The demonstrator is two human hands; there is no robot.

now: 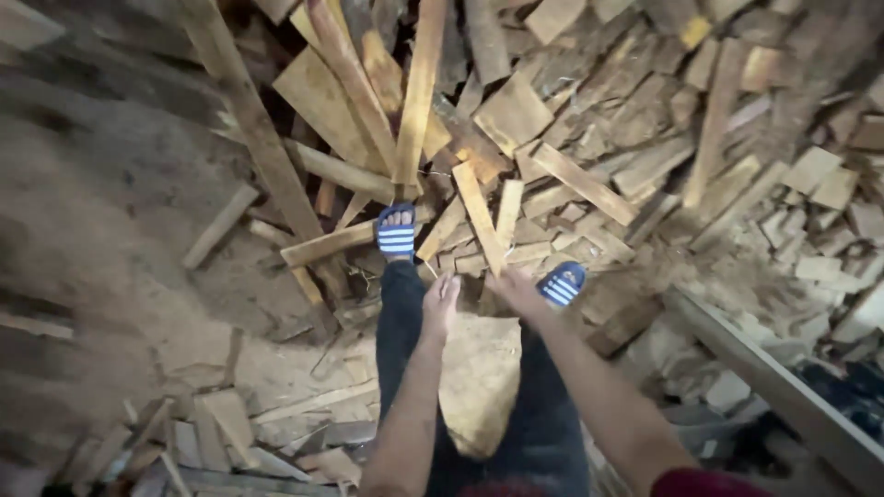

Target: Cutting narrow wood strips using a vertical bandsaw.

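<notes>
Short pale wooden offcut plank point(481, 219): it lies on the scrap heap just ahead of both hands, between the two blue striped sandals point(397, 232). Judged light, rigid and rough-sawn; splinters are likely at the edges. Grip is best taken at the near end, where it is free of other pieces. Left hand point(441, 302): fingers loosely extended, holding nothing. Right hand point(517, 290): reaching at the plank's near end; contact cannot be confirmed owing to motion blur. Beyond lies the heap of mixed timber scraps point(645, 138); its depth and lower layers are hidden.
</notes>
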